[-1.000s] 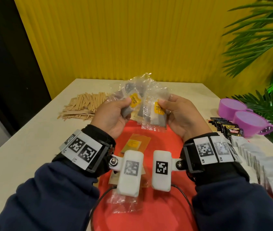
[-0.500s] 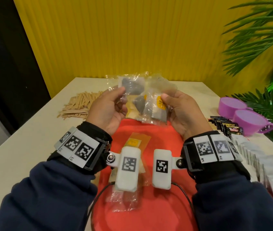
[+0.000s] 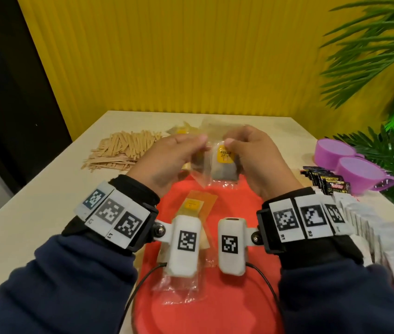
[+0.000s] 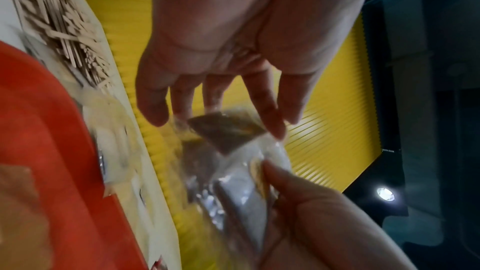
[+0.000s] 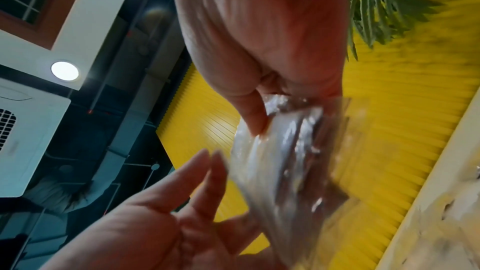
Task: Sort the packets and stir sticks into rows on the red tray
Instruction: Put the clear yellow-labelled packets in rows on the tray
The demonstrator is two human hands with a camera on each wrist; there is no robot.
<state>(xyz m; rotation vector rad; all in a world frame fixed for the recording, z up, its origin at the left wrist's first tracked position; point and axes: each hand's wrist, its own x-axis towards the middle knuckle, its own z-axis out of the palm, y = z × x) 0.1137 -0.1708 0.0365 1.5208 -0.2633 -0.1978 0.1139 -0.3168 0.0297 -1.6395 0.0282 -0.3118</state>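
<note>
Both hands hold a bundle of clear tea bag packets (image 3: 223,169) in the air over the far end of the red tray (image 3: 239,213). My right hand (image 3: 253,162) grips the bundle (image 5: 285,151) between thumb and fingers. My left hand (image 3: 172,160) pinches the upper edge of one packet (image 4: 226,132) at its fingertips. One amber packet (image 3: 196,206) lies on the tray, and more clear packets (image 3: 181,292) lie under my left wrist. A heap of wooden stir sticks (image 3: 121,150) sits on the table to the left of the tray.
Two purple cups (image 3: 335,153) stand at the right, with black sachets (image 3: 323,182) and a row of white sachets (image 3: 371,230) in front of them. A few loose packets (image 3: 181,128) lie beyond the tray. Plant leaves (image 3: 383,44) hang over the right side.
The bundle was fanned out and held higher. It is now gathered and lower, with my two hands closer together and thumbs nearly meeting on top.
</note>
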